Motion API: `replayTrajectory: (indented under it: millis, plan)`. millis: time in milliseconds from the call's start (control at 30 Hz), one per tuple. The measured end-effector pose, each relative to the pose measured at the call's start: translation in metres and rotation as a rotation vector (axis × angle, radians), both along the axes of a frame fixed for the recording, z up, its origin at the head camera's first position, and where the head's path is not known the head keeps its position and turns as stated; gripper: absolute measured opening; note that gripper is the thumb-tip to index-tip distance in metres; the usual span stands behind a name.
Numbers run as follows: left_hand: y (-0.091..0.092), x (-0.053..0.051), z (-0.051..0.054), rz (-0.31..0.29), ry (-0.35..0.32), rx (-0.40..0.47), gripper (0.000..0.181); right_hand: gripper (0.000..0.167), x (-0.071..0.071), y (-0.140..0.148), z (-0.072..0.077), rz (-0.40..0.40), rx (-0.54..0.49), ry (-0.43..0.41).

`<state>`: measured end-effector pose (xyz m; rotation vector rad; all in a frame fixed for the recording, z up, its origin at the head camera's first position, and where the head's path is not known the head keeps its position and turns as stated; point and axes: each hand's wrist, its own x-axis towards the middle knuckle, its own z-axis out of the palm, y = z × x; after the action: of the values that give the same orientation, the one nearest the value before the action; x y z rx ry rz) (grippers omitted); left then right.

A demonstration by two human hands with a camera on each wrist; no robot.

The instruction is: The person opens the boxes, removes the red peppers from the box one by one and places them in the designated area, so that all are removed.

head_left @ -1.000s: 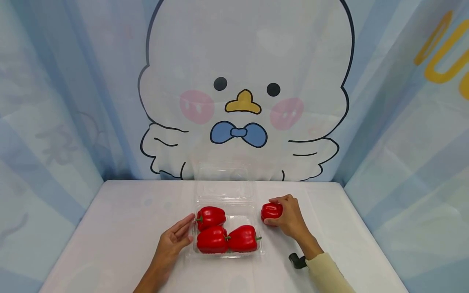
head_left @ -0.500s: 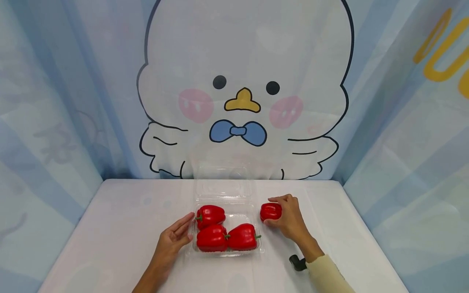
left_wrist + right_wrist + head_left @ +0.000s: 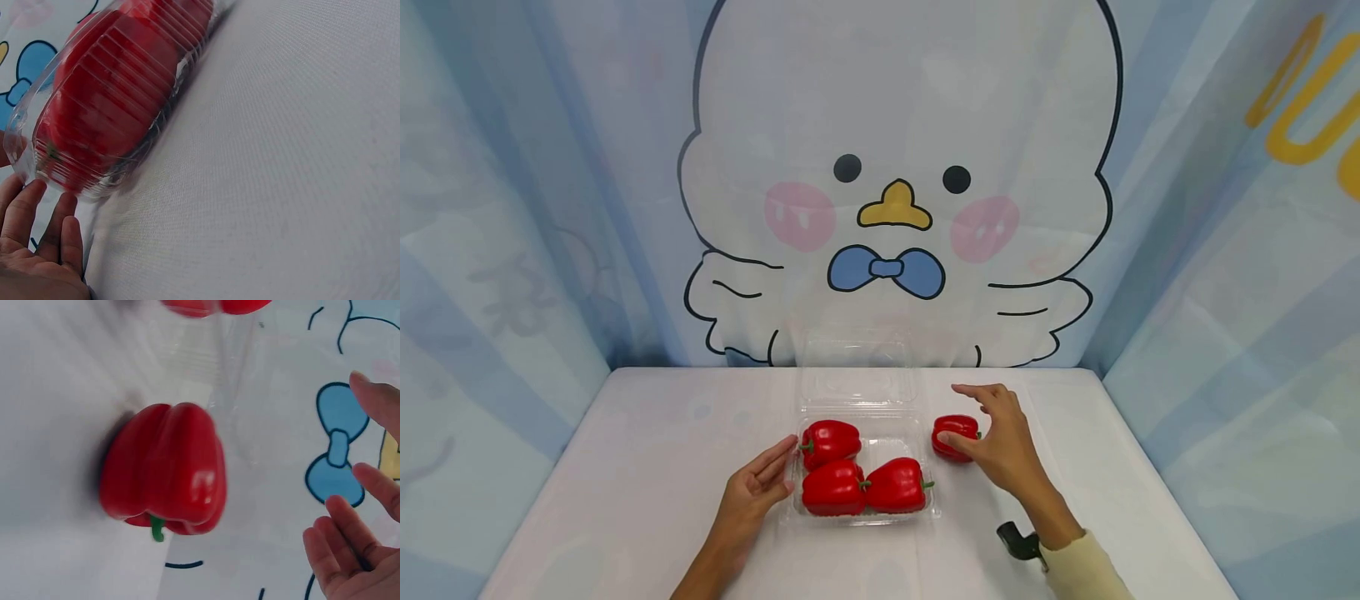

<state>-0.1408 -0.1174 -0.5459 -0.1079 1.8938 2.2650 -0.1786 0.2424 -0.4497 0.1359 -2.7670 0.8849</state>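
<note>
Clear container: your landmark, the clear container [image 3: 887, 450] rests on the table [image 3: 625, 500] with its lid [image 3: 856, 383] standing open behind it; it sits where it did half a second ago.
Loose pepper: to the right of the container, near but apart from it, you have a loose pepper [image 3: 164, 472] lying on its side, its green stem pointing away from the container. Its place looks the same as before; the stem, covered by your hand then, now shows.
Right hand: your right hand [image 3: 1006, 442], right of the container, had fingers and thumb around the loose pepper; now it has released it, fingers spread and lifted, with a gap in the right wrist view.
Left hand: your left hand [image 3: 756, 482] is unchanged at the container's left wall, fingers extended and grasping nothing, fingertips seeming to touch the plastic.
Peppers inside: in the container, your far-left pepper [image 3: 831, 444], near-left pepper [image 3: 833, 488] and near-right pepper [image 3: 897, 486] have stayed put.
Right sleeve: your pale sleeve [image 3: 1086, 568], right of the container and nearer you, has shifted slightly outward.
</note>
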Motion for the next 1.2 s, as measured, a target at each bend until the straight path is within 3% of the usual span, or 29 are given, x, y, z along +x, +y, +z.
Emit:
replayTrajectory:
  millis: [233, 533, 700, 1200]
  plan:
    - [0.0, 0.0, 0.001, -0.003, 0.0, 0.001, 0.065, 0.083, 0.014, -0.01, 0.014, 0.077, -0.044, 0.049]
    - [0.001, 0.0, 0.001, 0.012, -0.006, -0.01, 0.065, 0.085, 0.025, -0.024, 0.014, 0.176, -0.093, 0.068]
    - [0.002, 0.0, 0.001, 0.018, -0.008, -0.019, 0.066, 0.087, 0.031, -0.034, 0.007, 0.232, -0.093, 0.044]
    - [0.002, -0.001, 0.002, 0.03, -0.031, -0.003, 0.066, 0.09, 0.037, -0.05, -0.031, 0.286, -0.121, -0.15]
